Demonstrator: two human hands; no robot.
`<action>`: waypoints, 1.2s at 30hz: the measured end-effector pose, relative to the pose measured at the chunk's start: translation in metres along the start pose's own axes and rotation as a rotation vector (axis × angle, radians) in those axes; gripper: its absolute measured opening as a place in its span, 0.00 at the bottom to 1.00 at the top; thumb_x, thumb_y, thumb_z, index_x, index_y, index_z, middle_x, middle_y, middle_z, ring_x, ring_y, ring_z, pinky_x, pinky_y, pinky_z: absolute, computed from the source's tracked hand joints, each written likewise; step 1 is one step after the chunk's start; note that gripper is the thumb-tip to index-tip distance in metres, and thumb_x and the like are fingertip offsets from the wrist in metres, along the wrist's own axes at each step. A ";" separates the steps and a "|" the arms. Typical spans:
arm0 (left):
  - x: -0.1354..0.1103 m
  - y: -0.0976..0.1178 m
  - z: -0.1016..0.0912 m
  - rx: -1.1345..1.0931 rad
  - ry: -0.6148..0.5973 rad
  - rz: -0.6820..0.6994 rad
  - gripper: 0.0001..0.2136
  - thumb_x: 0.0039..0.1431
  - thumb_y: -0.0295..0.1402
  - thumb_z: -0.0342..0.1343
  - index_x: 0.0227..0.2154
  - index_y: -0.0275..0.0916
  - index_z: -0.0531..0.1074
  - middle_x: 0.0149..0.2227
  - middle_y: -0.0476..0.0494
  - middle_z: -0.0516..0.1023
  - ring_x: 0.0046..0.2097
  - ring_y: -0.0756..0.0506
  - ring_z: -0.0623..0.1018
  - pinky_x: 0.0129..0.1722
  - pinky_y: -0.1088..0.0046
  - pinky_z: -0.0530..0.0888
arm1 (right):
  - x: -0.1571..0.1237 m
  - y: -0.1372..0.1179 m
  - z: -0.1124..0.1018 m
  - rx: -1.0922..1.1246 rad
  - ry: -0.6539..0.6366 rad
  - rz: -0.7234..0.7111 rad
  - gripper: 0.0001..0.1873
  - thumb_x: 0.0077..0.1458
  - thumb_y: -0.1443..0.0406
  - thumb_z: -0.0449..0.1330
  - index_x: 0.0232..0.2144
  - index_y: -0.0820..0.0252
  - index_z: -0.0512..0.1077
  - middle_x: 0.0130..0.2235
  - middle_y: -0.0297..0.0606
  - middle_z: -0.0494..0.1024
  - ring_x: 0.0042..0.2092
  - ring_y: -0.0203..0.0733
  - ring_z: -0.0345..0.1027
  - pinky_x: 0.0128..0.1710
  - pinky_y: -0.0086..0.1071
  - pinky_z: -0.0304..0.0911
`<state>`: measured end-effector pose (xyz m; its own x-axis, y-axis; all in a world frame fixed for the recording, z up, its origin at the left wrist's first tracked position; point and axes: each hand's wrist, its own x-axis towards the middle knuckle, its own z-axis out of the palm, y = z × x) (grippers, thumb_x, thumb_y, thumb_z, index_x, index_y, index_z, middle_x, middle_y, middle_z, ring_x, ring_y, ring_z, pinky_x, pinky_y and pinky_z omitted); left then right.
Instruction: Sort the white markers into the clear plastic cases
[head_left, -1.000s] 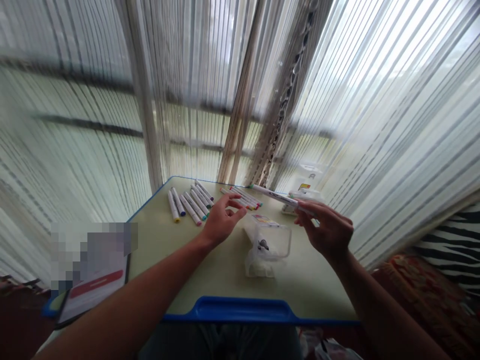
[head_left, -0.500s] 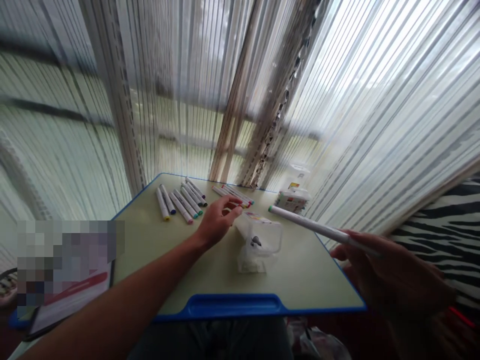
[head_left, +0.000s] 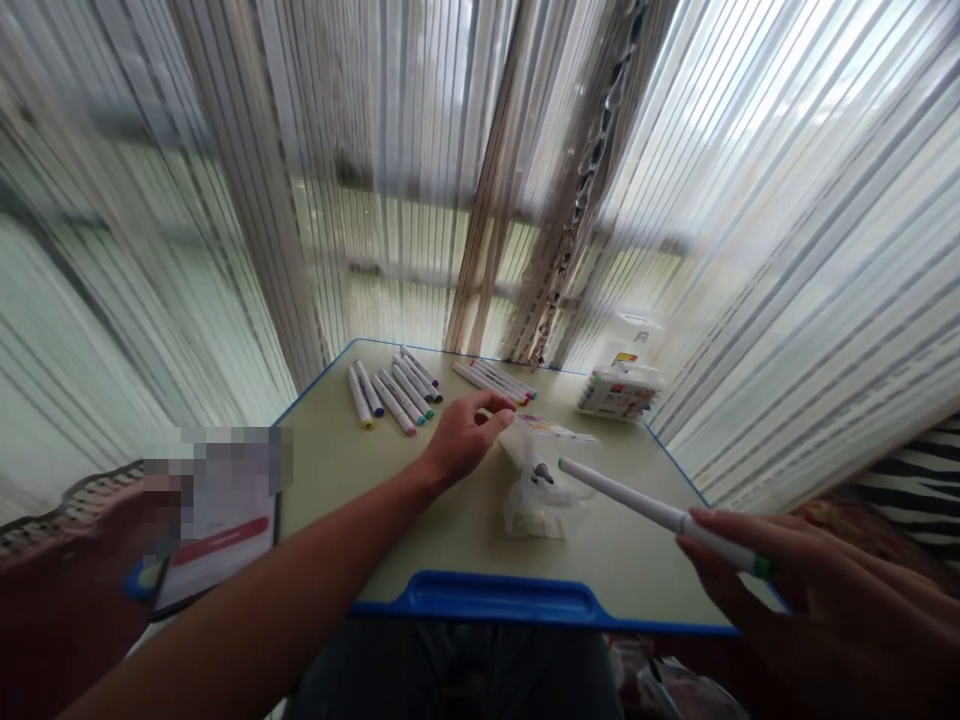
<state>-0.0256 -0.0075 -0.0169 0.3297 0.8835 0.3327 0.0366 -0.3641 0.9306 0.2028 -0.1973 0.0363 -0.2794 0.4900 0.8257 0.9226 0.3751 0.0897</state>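
Note:
My right hand [head_left: 757,570] hovers over the tray's near right corner, fingers pinched on a white marker with green ends [head_left: 645,507] that points up and left. My left hand [head_left: 466,438] rests on the pale green tray table [head_left: 420,520], fingers curled and touching the edge of a clear plastic case [head_left: 541,470]. What its fingertips pinch, if anything, I cannot make out. Two rows of markers lie beyond it: one group [head_left: 390,392] at the far left, another [head_left: 495,380] just past my fingertips.
A box of markers [head_left: 619,388] stands at the tray's far right. The tray has a blue rim with a handle [head_left: 480,598] at the near edge. A clipboard with paper [head_left: 217,548] lies to the left. Striped sheer curtains hang close behind.
My right hand has drawn the green marker back from the far side of the tray toward me and to the right. The left hand has stayed by the clear case.

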 end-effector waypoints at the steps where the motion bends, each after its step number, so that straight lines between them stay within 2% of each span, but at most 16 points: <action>1: 0.000 0.000 0.000 0.012 0.003 -0.001 0.10 0.55 0.36 0.56 0.35 0.34 0.76 0.25 0.48 0.74 0.22 0.53 0.67 0.22 0.78 0.65 | 0.000 -0.004 0.003 -0.007 -0.017 0.014 0.11 0.53 0.63 0.65 0.41 0.46 0.77 0.31 0.31 0.83 0.28 0.40 0.76 0.30 0.31 0.70; 4: 0.000 -0.001 0.000 0.042 0.008 -0.005 0.10 0.55 0.36 0.56 0.34 0.35 0.77 0.21 0.50 0.71 0.21 0.53 0.67 0.23 0.78 0.65 | 0.002 -0.011 0.015 0.035 -0.049 -0.049 0.08 0.55 0.61 0.63 0.40 0.48 0.78 0.32 0.31 0.82 0.29 0.38 0.76 0.31 0.29 0.69; 7: 0.001 -0.001 -0.001 0.062 0.010 -0.007 0.10 0.55 0.35 0.56 0.34 0.35 0.77 0.20 0.50 0.71 0.22 0.52 0.68 0.24 0.77 0.66 | 0.010 -0.016 0.021 0.093 -0.059 -0.087 0.09 0.56 0.63 0.62 0.41 0.50 0.78 0.33 0.33 0.82 0.31 0.37 0.77 0.33 0.27 0.70; 11: 0.001 -0.001 -0.001 0.068 0.006 -0.004 0.10 0.54 0.35 0.56 0.33 0.35 0.77 0.22 0.48 0.73 0.23 0.52 0.69 0.24 0.77 0.66 | 0.025 -0.023 0.021 0.114 -0.222 -0.111 0.09 0.58 0.67 0.60 0.39 0.50 0.79 0.37 0.35 0.83 0.36 0.40 0.78 0.36 0.29 0.72; 14: 0.001 0.000 -0.001 0.059 -0.002 -0.001 0.09 0.54 0.35 0.56 0.33 0.35 0.77 0.24 0.47 0.74 0.23 0.52 0.69 0.23 0.78 0.66 | 0.027 -0.024 0.026 0.133 -0.180 -0.194 0.08 0.60 0.66 0.59 0.38 0.52 0.78 0.36 0.37 0.83 0.34 0.40 0.79 0.35 0.28 0.73; 17: 0.001 0.000 -0.001 0.046 -0.010 0.001 0.10 0.54 0.35 0.56 0.32 0.35 0.77 0.26 0.46 0.75 0.23 0.52 0.69 0.23 0.77 0.65 | 0.022 -0.023 0.036 0.136 -0.150 -0.146 0.10 0.59 0.64 0.60 0.43 0.57 0.76 0.36 0.40 0.83 0.31 0.40 0.78 0.35 0.28 0.73; 20: 0.001 -0.001 0.000 0.037 -0.015 0.002 0.10 0.54 0.35 0.56 0.32 0.35 0.77 0.28 0.45 0.77 0.24 0.51 0.69 0.23 0.77 0.65 | 0.017 -0.022 0.045 0.142 -0.183 -0.115 0.13 0.58 0.64 0.62 0.46 0.58 0.73 0.36 0.39 0.83 0.31 0.40 0.78 0.33 0.28 0.72; 26: 0.000 0.001 0.001 0.039 -0.014 0.005 0.10 0.53 0.36 0.56 0.33 0.35 0.77 0.28 0.45 0.77 0.24 0.51 0.70 0.23 0.77 0.65 | 0.020 -0.025 0.056 0.150 -0.276 -0.092 0.13 0.59 0.63 0.61 0.45 0.63 0.73 0.32 0.38 0.82 0.26 0.38 0.76 0.26 0.28 0.68; 31: 0.000 0.002 0.001 0.046 -0.019 0.009 0.09 0.54 0.35 0.56 0.32 0.35 0.77 0.27 0.45 0.77 0.23 0.52 0.69 0.22 0.77 0.64 | 0.021 -0.023 0.067 0.087 -0.411 -0.082 0.13 0.62 0.63 0.57 0.47 0.63 0.72 0.40 0.42 0.82 0.31 0.42 0.78 0.29 0.30 0.68; 36: 0.002 -0.001 0.001 0.053 -0.024 0.016 0.09 0.53 0.35 0.56 0.32 0.35 0.77 0.28 0.44 0.77 0.23 0.52 0.69 0.22 0.78 0.65 | 0.022 -0.022 0.073 0.003 -0.457 -0.109 0.14 0.63 0.63 0.53 0.47 0.64 0.71 0.40 0.44 0.82 0.33 0.45 0.78 0.32 0.31 0.69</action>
<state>-0.0244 -0.0061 -0.0174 0.3527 0.8705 0.3433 0.0809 -0.3939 0.9156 0.1572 -0.1379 0.0116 -0.4634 0.7436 0.4820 0.8810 0.4453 0.1600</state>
